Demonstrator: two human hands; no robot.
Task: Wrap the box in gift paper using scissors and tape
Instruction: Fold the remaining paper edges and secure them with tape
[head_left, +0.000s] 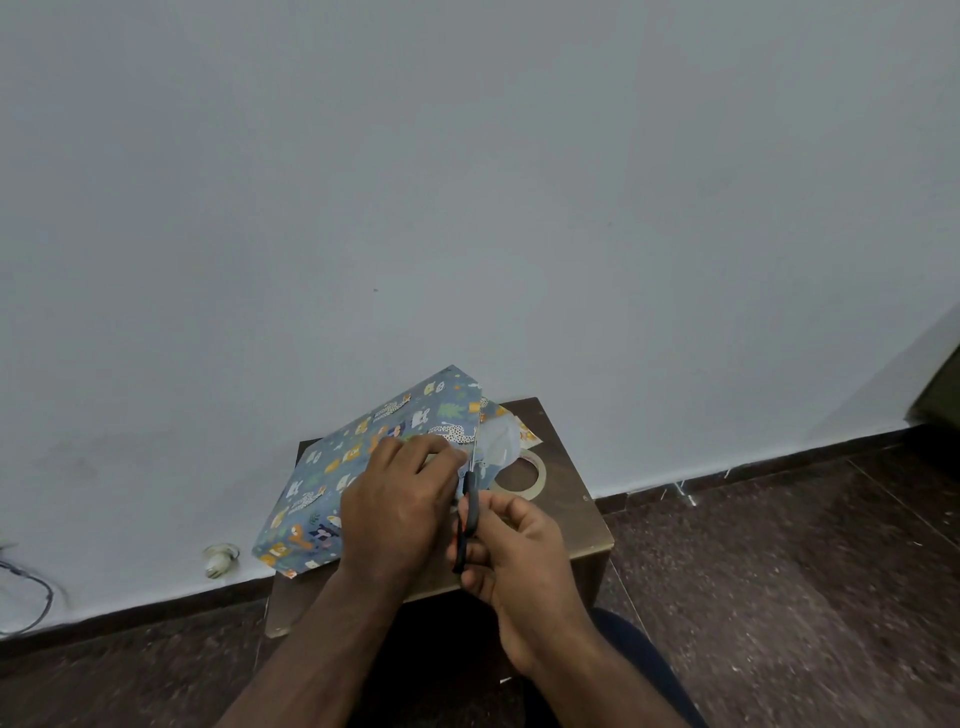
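Blue gift paper (363, 441) printed with small animals covers the box on a small brown table (566, 499); the box itself is hidden under it. My left hand (400, 504) presses down on the paper, fingers reaching to the cut line. My right hand (511, 551) grips black-handled scissors (470, 506), their blades pointing away from me into the paper's right edge. A curled, pale cut flap of paper (498, 441) hangs to the right of the blades. A roll of tape (524, 473) lies on the table, partly under that flap.
The table stands against a pale wall (467, 182), with dark speckled floor (779, 571) around it. A white plug (218, 561) and a cable (31, 597) sit at the wall's foot on the left. My knee in dark fabric (639, 654) shows at the bottom.
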